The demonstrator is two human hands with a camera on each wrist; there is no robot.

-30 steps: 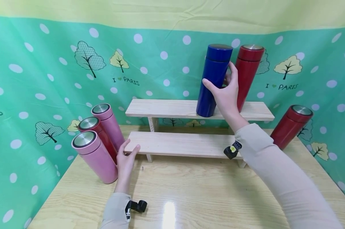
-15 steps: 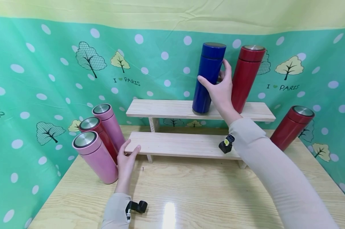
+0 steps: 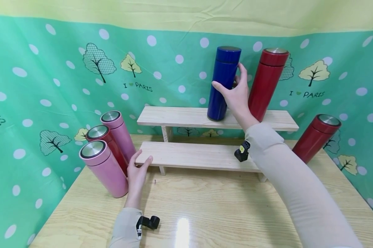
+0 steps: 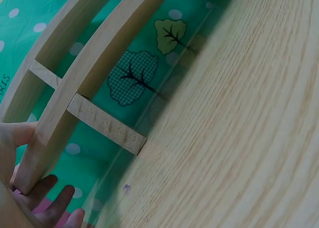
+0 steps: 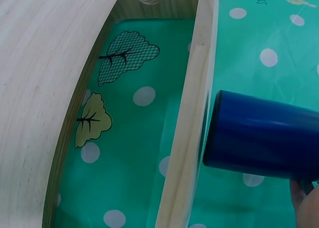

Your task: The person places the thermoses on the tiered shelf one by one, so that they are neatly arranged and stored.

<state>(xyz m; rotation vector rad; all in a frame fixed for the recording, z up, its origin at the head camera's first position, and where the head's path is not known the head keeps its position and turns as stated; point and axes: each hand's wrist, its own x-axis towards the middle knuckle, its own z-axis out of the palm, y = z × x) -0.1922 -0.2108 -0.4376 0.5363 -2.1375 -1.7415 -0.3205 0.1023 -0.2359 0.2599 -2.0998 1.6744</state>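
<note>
My right hand (image 3: pixel 237 94) grips a dark blue thermos bottle (image 3: pixel 225 72) around its middle, thumb on the near side. The bottle is upright, its base at the upper board (image 3: pixel 174 116) of a two-tier wooden shelf; whether it touches the wood is hard to tell. In the right wrist view, the blue thermos bottle (image 5: pixel 264 135) lies across the right side, with only part of the hand visible. A red thermos bottle (image 3: pixel 268 82) stands on that board, right of the blue one. My left hand (image 3: pixel 137 174) pinches the left end of the lower board (image 3: pixel 192 155), thumb above, fingers underneath.
Left of the shelf, a front pink bottle (image 3: pixel 107 168), a red bottle (image 3: pixel 107 141) and a rear pink bottle (image 3: pixel 119 132) stand close together. Another red bottle (image 3: pixel 316 137) stands at the right. Patterned green cloth (image 3: pixel 180 86) hangs behind the wooden table (image 3: pixel 205 206).
My right hand has shifted the blue bottle left and slightly back along the upper board, widening the gap to the red bottle. My left hand has kept its hold on the lower board.
</note>
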